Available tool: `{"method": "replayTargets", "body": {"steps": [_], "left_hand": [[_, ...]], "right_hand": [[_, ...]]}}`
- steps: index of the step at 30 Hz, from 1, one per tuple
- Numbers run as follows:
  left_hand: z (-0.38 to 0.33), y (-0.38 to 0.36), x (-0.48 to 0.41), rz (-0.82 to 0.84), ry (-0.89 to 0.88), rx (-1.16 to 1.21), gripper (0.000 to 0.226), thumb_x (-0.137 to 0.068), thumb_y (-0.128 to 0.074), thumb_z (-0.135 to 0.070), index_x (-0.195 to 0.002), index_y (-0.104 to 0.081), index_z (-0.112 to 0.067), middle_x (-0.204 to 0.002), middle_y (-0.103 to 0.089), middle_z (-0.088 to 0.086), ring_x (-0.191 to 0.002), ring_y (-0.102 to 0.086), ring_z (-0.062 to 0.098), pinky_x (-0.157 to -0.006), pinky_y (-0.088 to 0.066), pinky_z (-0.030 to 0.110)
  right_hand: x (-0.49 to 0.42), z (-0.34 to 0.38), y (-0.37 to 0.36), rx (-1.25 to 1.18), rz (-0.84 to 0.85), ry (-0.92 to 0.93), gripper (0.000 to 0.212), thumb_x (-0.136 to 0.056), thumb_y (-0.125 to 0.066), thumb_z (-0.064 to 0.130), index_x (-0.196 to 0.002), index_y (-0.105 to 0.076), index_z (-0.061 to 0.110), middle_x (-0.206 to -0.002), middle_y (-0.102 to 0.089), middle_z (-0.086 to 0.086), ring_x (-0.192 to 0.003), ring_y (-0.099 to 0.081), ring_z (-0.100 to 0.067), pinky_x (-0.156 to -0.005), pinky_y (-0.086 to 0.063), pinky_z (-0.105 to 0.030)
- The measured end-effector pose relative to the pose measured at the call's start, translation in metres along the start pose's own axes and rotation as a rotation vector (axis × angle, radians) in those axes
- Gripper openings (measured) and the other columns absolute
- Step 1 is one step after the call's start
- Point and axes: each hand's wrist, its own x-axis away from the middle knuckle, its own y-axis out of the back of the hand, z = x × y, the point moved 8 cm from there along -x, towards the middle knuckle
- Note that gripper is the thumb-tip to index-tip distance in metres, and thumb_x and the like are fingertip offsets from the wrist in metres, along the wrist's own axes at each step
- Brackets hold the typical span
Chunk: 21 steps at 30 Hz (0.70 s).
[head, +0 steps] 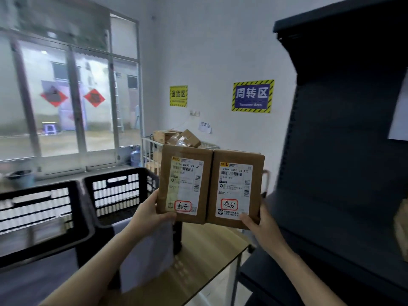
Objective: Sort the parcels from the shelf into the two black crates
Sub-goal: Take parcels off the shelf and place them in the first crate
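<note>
Left hand (152,214) pinches the left cardboard parcel (184,184), right hand (262,225) the right cardboard parcel (236,188), thumbs on labelled fronts; parcels touch side by side

1. Parcels up front, two: the left parcel (183,184) and the right parcel (235,188), side by side.
2. Hands, two: the left hand (152,212) and the right hand (260,224), each gripping one parcel.
3. Black crates, two: the near crate (44,217) and the far crate (119,191).
4. One dark shelf (342,151).
5. Wall signs, two: a yellow sign (178,96) and a blue sign (252,96), plus one small white note (205,127).
6. Red window diamonds, two: the left diamond (54,97) and the right diamond (94,97).
7. One wire cart (150,151), with cartons (189,138) too jumbled to count.
8. Singles: one water jug (135,157), one stool (49,128), one counter (205,250).
</note>
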Motion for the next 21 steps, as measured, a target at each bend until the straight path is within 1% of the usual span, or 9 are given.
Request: {"method": "replayTargets", "body": {"steps": [1, 3, 5, 7, 10, 13, 15, 18, 21], "left_hand": [[0.007, 0.020, 0.008, -0.011, 0.010, 0.007, 0.056, -0.061, -0.083, -0.008, -0.104, -0.052, -0.027, -0.098, -0.067, -0.008, -0.093, -0.067, 0.013, -0.086, -0.054, 0.033], [0.023, 0.058, 0.023, -0.028, 0.033, 0.014, 0.069, -0.051, -0.084, -0.024, -0.110, -0.050, -0.023, -0.098, -0.067, -0.009, -0.089, -0.068, 0.005, -0.082, -0.055, 0.027], [0.039, 0.095, 0.038, -0.050, 0.063, 0.013, 0.074, -0.054, -0.085, -0.021, -0.118, -0.047, -0.021, -0.100, -0.067, -0.008, -0.088, -0.068, 0.004, -0.083, -0.055, 0.027], [0.053, 0.133, 0.053, -0.087, 0.083, 0.010, 0.078, -0.050, -0.084, -0.029, -0.118, -0.046, -0.026, -0.101, -0.068, -0.007, -0.092, -0.068, 0.008, -0.084, -0.054, 0.030], [0.072, 0.183, 0.078, -0.139, 0.117, 0.009, 0.076, -0.049, -0.084, -0.031, -0.114, -0.046, -0.029, -0.099, -0.068, -0.005, -0.089, -0.068, 0.006, -0.080, -0.056, 0.027], [0.087, 0.228, 0.100, -0.195, 0.145, 0.002, 0.074, -0.044, -0.082, -0.036, -0.108, -0.047, -0.033, -0.102, -0.067, -0.005, -0.094, -0.066, 0.011, -0.081, -0.055, 0.029], [0.095, 0.255, 0.113, -0.227, 0.166, -0.030, 0.077, -0.047, -0.083, -0.034, -0.114, -0.046, -0.030, -0.106, -0.066, -0.004, -0.100, -0.064, 0.016, -0.087, -0.053, 0.036], [0.105, 0.292, 0.131, -0.289, 0.196, -0.083, 0.071, -0.066, -0.081, -0.007, -0.124, -0.042, -0.023, -0.109, -0.064, -0.003, -0.103, -0.062, 0.017, -0.092, -0.052, 0.036], [0.115, 0.324, 0.152, -0.335, 0.213, -0.109, 0.080, -0.062, -0.084, -0.019, -0.129, -0.041, -0.023, -0.112, -0.065, -0.003, -0.105, -0.062, 0.017, -0.094, -0.051, 0.041]], "right_hand": [[0.001, 0.008, -0.020, -0.003, 0.018, 0.010, 0.053, -0.088, -0.061, 0.018, -0.128, -0.037, 0.044, -0.121, -0.059, 0.016, -0.115, -0.055, -0.005, -0.096, -0.048, -0.029], [0.002, 0.023, -0.061, -0.016, 0.045, 0.036, 0.053, -0.088, -0.061, 0.015, -0.121, -0.035, 0.047, -0.115, -0.057, 0.022, -0.109, -0.056, 0.003, -0.089, -0.047, -0.015], [0.005, 0.036, -0.099, -0.038, 0.063, 0.050, 0.052, -0.088, -0.060, 0.012, -0.119, -0.034, 0.044, -0.109, -0.054, 0.028, -0.098, -0.055, 0.018, -0.076, -0.044, -0.001], [0.007, 0.045, -0.137, -0.063, 0.095, 0.057, 0.055, -0.088, -0.061, 0.013, -0.123, -0.031, 0.043, -0.110, -0.053, 0.028, -0.093, -0.052, 0.025, -0.072, -0.042, 0.002], [0.009, 0.057, -0.193, -0.105, 0.161, 0.060, 0.055, -0.088, -0.061, 0.015, -0.127, -0.033, 0.040, -0.111, -0.056, 0.027, -0.094, -0.054, 0.022, -0.073, -0.046, -0.003], [0.011, 0.073, -0.243, -0.131, 0.235, 0.076, 0.054, -0.087, -0.061, 0.015, -0.119, -0.034, 0.048, -0.110, -0.057, 0.027, -0.098, -0.058, 0.014, -0.079, -0.051, -0.011], [0.011, 0.083, -0.274, -0.143, 0.290, 0.085, 0.054, -0.088, -0.061, 0.015, -0.122, -0.032, 0.046, -0.113, -0.056, 0.024, -0.103, -0.058, 0.006, -0.084, -0.052, -0.016], [0.007, 0.096, -0.315, -0.150, 0.346, 0.096, 0.055, -0.089, -0.060, 0.016, -0.125, -0.031, 0.045, -0.116, -0.057, 0.019, -0.110, -0.057, -0.004, -0.093, -0.049, -0.026], [0.004, 0.111, -0.350, -0.141, 0.390, 0.130, 0.058, -0.088, -0.061, 0.014, -0.129, -0.031, 0.043, -0.119, -0.057, 0.015, -0.111, -0.055, -0.003, -0.093, -0.048, -0.022]]}}
